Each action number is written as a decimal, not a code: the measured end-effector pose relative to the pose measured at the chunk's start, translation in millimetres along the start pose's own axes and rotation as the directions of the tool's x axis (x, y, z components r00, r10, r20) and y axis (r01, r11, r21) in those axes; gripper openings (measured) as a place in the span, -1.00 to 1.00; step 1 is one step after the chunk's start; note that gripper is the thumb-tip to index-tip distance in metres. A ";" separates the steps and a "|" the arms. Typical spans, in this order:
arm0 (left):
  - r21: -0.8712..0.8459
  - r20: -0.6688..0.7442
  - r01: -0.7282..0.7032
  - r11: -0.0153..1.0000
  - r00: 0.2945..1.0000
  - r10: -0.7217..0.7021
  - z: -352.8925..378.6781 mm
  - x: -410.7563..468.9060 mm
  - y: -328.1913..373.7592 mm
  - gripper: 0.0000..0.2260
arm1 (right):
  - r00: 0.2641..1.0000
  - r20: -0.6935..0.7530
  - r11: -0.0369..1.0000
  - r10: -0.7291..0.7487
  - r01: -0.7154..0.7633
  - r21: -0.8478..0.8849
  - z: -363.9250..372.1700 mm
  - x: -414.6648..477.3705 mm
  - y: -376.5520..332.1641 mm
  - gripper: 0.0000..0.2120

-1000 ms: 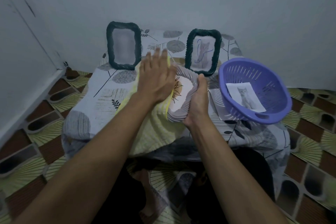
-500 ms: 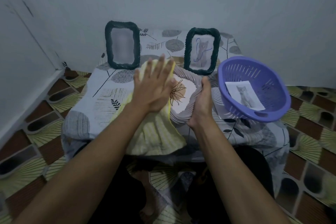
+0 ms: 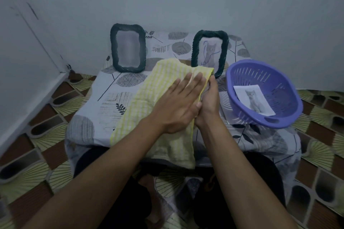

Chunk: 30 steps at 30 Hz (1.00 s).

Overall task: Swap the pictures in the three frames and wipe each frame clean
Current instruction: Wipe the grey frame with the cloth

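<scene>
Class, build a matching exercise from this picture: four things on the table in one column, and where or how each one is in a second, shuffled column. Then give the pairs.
Column one
1. yellow cloth
2. loose cat photo
3. left woven frame
4. right woven frame

Column two
A. stands upright with a cat picture in it
B. lies in the purple basket
C. stands upright, pane plain grey
D. pressed under the flat left hand

Pairs: 1-D, 2-B, 3-C, 4-A.
</scene>
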State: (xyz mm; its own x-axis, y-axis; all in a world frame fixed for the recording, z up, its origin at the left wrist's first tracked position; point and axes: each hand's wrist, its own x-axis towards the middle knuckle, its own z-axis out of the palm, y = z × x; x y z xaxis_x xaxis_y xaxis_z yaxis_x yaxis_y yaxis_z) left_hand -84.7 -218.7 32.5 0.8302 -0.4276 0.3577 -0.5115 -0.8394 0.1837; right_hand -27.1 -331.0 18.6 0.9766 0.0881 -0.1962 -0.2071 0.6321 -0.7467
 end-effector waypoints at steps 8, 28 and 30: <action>0.037 -0.019 0.265 0.964 0.964 -0.264 1.9 -18.9 -55.5 -0.52 | 0.990 0.073 0.980 0.120 -0.130 0.152 -4.7 0.1 1.8 -0.31; -0.101 0.391 0.437 0.894 0.843 -0.368 19.7 -81.1 -102.2 0.18 | 0.957 -0.280 0.995 -0.081 0.093 0.028 -25.0 -2.2 3.2 -0.48; -0.159 0.392 0.443 0.882 0.848 -0.356 13.2 -82.1 -101.2 0.10 | 0.957 -0.285 0.997 -0.060 0.073 0.037 -24.8 -1.3 5.4 -0.48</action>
State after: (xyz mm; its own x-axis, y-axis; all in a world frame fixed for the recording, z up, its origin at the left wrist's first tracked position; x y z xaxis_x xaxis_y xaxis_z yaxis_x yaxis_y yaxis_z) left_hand -98.2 -103.1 -27.6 0.9732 -0.1959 -0.1208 -0.1187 -0.8768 0.4659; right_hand -31.0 -346.8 -0.9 0.9301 -0.1729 -0.3241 -0.1325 0.6649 -0.7351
